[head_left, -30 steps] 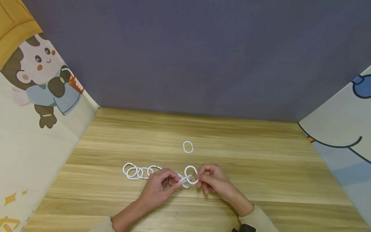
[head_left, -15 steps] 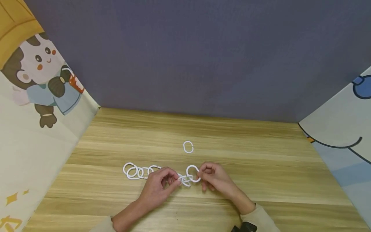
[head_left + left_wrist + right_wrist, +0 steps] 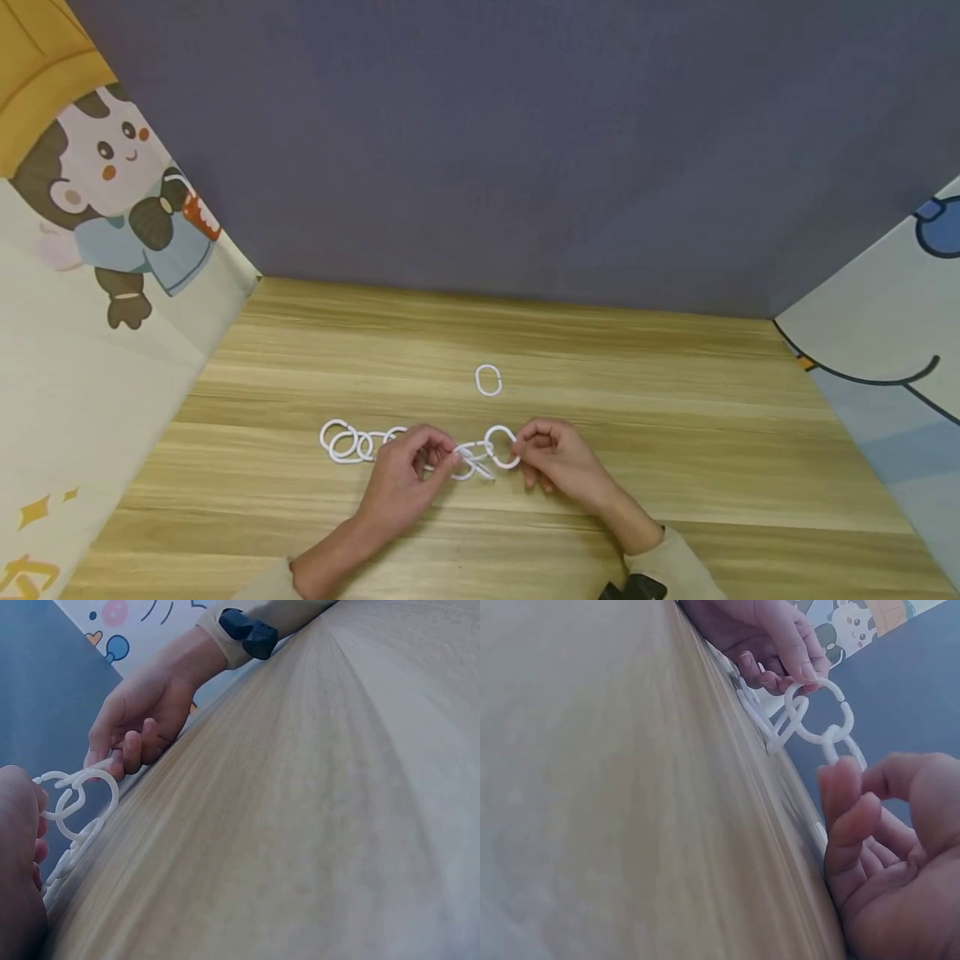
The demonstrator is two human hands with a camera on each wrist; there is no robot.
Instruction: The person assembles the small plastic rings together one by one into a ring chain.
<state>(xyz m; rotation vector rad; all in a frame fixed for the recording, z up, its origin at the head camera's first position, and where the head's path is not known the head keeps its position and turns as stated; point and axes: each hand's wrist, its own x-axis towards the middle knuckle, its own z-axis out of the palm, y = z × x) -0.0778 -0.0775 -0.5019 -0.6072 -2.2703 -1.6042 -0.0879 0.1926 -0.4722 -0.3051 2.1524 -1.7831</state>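
Observation:
My left hand (image 3: 405, 479) pinches an oval white plastic chain link (image 3: 847, 718) between thumb and index finger, a little above the table. Hooked through it is the end link (image 3: 500, 428), which my right hand (image 3: 558, 462) pinches at its right side. In the right wrist view, a small gap shows in the side of the left hand's link. Another joined link (image 3: 799, 720) hangs below the left fingers toward the wood. More of the white chain (image 3: 345, 462) lies on the table to the left, partly hidden behind the left hand.
A single loose white link (image 3: 477, 380) lies on the wooden table (image 3: 637, 375) beyond the hands. A dark blue-grey panel (image 3: 480, 150) stands at the back, with cartoon-printed panels on both sides. A black device (image 3: 637, 587) sits on the right wrist.
The right hand has moved slightly right and away with the end link. The left hand has shifted slightly left, and the joined links between the hands are drawn out more in line.

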